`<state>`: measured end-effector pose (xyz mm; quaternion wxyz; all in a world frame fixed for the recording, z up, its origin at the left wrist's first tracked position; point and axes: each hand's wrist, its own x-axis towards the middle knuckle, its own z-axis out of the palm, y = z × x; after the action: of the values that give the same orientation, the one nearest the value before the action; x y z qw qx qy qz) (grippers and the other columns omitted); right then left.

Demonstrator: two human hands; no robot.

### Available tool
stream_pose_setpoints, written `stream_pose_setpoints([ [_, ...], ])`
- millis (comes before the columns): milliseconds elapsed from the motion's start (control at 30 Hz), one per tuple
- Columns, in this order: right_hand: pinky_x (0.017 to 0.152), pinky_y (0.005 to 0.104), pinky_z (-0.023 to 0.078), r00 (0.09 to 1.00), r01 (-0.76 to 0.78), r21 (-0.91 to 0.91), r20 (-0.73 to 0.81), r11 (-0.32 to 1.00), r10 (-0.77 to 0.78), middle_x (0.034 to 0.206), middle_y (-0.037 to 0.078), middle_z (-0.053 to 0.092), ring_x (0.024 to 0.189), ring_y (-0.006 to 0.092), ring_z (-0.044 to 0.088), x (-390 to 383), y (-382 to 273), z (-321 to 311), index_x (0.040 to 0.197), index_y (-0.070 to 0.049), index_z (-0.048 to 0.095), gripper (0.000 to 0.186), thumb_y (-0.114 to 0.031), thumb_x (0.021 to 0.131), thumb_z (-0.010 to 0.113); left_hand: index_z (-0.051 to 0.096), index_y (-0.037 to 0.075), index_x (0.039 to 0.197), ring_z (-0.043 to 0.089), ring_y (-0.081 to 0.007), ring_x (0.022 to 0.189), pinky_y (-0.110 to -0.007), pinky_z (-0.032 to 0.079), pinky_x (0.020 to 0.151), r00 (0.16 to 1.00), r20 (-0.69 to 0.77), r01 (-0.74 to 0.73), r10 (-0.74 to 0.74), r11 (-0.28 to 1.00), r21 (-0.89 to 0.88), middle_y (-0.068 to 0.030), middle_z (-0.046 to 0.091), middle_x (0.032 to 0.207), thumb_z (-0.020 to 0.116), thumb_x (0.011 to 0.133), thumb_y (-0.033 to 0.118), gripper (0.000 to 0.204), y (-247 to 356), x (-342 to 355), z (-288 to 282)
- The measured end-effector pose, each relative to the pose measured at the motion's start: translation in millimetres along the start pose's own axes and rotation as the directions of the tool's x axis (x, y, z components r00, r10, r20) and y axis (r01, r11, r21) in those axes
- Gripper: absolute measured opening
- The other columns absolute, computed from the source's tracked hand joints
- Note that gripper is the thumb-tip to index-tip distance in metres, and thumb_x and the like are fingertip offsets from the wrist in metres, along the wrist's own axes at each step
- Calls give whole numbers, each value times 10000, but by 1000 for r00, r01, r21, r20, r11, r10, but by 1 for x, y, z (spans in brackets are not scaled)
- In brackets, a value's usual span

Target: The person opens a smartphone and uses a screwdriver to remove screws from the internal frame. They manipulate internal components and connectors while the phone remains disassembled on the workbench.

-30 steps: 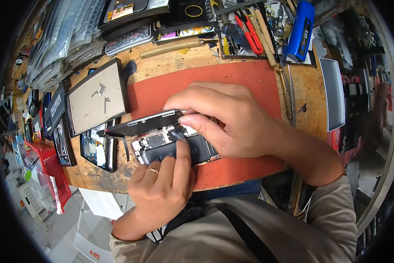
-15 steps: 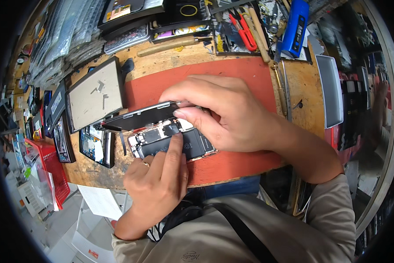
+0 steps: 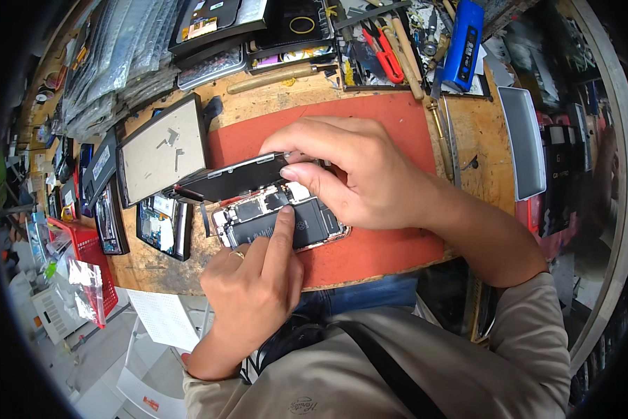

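Note:
On the red mat (image 3: 387,258) lies an opened smartphone body (image 3: 312,243), its black battery and circuit board bare. My right hand (image 3: 359,171) pinches the phone screen (image 3: 234,178) between thumb and fingers, holding it tilted up along the far side of the body. The screen's dark inner side faces me. My left hand (image 3: 258,279) comes from below with its index finger stretched out, the tip touching the board just above the battery. Its other fingers are curled in and hold nothing. What lies under that fingertip is hidden.
A shallow box (image 3: 162,150) with small metal pieces stands left of the screen, beside another opened device (image 3: 164,227). Bubble-wrap sleeves (image 3: 111,63) pile up at the far left. Red-handled pliers (image 3: 384,56), a blue device (image 3: 464,45) and a grey tray (image 3: 522,143) lie far and right.
The view has shifted slightly, so the bench sits a little further right and higher. My right hand still holds the screen up, and the left fingertip stays at about the same place on the board.

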<state>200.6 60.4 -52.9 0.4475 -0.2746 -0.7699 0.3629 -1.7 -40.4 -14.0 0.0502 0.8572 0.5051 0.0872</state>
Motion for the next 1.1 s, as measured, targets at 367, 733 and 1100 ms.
stream_pose_setpoints([
  [367,724,367,544,1000,4,-5,14,1000,-4,917,149,689,810,275,709,-2,0,0,1167,-1,684,221,42,951,674,729,29,1314,538,-212,505,-372,419,519,995,-97,-3,5,1000,14,-39,578,675,721,775,63,539,-1,-5,13],
  [733,709,342,535,1000,-1,21,13,1000,1,910,133,689,775,232,684,-3,0,0,1182,6,683,241,57,947,665,734,22,1246,545,-215,465,-362,443,489,991,-130,-40,40,999,3,-41,609,680,741,753,128,505,-5,1,11],
  [1100,744,406,549,997,-62,9,48,998,61,962,185,708,849,360,719,0,-9,-5,1159,5,661,230,50,933,664,726,12,1276,574,-263,503,-395,459,519,995,-100,19,-14,998,57,-76,647,730,722,769,131,521,9,3,15],
])
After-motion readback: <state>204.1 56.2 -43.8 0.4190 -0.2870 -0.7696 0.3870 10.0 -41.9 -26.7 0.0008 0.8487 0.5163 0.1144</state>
